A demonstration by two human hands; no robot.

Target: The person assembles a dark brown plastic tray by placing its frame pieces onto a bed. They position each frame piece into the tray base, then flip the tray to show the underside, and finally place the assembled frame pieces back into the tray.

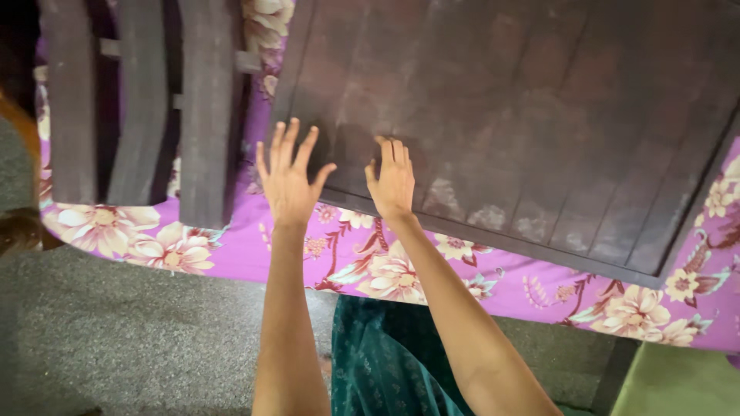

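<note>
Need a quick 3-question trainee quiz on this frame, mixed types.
1. True or false: both hands rest on the dark wooden panel.
2. What lies under the panel? A) floral purple cloth B) bare metal C) newspaper
3. Which hand has its fingers spread wide?

Key
1. True: left hand and right hand lie flat near its edge.
2. A, the purple cloth.
3. The left hand.

Home bedroom: floral bedsheet point(231, 258), wooden headboard point(524, 115).
</note>
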